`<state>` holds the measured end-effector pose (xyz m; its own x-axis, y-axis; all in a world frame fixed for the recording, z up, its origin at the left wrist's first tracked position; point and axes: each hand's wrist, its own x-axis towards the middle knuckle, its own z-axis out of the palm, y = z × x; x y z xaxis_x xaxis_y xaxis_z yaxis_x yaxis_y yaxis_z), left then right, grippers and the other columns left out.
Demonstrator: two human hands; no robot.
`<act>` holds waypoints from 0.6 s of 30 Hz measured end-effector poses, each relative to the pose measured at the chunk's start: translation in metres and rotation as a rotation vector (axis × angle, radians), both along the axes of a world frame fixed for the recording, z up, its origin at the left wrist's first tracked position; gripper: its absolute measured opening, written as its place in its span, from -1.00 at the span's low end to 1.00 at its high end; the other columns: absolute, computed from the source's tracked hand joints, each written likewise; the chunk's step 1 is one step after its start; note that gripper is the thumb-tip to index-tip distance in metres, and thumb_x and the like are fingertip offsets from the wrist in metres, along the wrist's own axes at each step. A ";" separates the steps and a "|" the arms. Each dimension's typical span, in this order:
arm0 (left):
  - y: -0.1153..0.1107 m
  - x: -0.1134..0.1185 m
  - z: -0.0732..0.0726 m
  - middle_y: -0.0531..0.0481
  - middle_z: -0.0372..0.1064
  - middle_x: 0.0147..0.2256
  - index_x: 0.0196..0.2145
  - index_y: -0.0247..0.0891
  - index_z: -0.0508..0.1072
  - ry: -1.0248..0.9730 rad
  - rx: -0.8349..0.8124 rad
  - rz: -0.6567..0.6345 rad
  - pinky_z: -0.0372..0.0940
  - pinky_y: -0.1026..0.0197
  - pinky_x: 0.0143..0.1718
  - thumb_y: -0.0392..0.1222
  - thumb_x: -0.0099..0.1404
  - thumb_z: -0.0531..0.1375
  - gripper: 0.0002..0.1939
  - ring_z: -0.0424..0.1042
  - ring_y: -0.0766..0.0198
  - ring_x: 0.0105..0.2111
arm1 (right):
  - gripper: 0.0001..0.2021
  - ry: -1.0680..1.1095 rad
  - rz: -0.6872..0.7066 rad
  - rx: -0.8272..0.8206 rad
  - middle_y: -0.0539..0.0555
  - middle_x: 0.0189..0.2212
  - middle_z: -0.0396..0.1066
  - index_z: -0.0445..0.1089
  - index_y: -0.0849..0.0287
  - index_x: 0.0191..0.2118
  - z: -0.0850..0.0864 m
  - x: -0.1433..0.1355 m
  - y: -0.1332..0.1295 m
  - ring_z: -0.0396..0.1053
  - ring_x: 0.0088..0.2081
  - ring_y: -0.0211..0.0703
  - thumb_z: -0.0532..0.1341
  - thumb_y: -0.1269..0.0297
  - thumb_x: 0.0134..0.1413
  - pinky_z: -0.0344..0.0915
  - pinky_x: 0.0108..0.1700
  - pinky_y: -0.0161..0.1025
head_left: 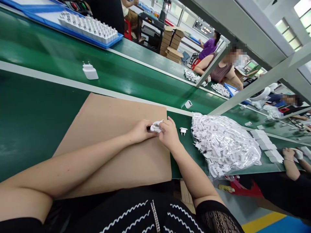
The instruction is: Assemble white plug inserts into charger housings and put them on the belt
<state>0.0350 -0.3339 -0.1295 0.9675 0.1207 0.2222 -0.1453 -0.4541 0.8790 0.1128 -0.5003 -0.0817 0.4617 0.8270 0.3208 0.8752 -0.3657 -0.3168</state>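
Observation:
Over the cardboard sheet (116, 126), both of my hands meet at a white plastic piece (155, 127). My left hand (143, 131) has its fingers closed round the piece's left side. From the right, my right hand (168, 132) pinches the same piece, covering part of it. A small white plug part (183, 130) with two pins lies on the green table just right of my right hand. Farther right rests a clear plastic bag (225, 145) full of white plug parts.
A white charger (90, 71) and another white housing (188, 104) sit on the green belt (136, 81). A blue tray (107, 44) holds rows of white parts. A metal post (245, 85) slants above the bag. Other people work across and at right.

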 end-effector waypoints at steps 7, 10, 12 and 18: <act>-0.003 -0.002 0.000 -0.04 0.45 -0.41 -0.45 -0.27 0.52 0.023 0.039 0.031 0.25 0.15 -0.24 0.04 0.13 0.36 -0.70 0.39 0.12 -0.28 | -0.66 0.055 0.011 -0.055 0.03 -0.38 0.40 0.46 0.13 -0.30 0.018 0.000 0.003 0.39 -0.22 -0.10 0.11 0.61 -0.20 0.09 0.40 0.05; -0.005 -0.003 0.000 -0.06 0.44 -0.37 -0.41 -0.26 0.50 0.002 0.066 0.069 0.28 0.12 -0.22 0.10 0.13 0.37 -0.65 0.39 0.10 -0.28 | -0.66 0.112 -0.069 -0.023 0.03 -0.32 0.48 0.49 0.15 -0.26 0.010 0.001 0.004 0.43 -0.17 -0.11 0.15 0.61 -0.19 0.08 0.41 0.04; -0.005 -0.005 0.000 -0.11 0.48 -0.20 -0.20 -0.25 0.53 -0.038 0.024 0.077 0.32 0.08 -0.14 0.17 0.12 0.39 -0.54 0.42 0.05 -0.17 | -0.69 0.177 -0.114 0.003 0.03 -0.30 0.51 0.50 0.16 -0.25 0.003 0.001 0.004 0.45 -0.17 -0.12 0.19 0.58 -0.17 0.05 0.42 0.06; -0.007 -0.011 -0.003 -0.15 0.43 -0.10 -0.01 -0.21 0.45 -0.006 0.026 -0.006 0.35 -0.01 -0.01 0.16 0.33 0.24 -0.56 0.43 0.05 -0.09 | -0.46 0.366 -0.126 0.123 0.07 -0.01 0.49 0.37 0.09 0.22 0.007 0.012 -0.022 0.48 -0.08 -0.20 0.21 0.52 0.11 0.34 0.18 -0.14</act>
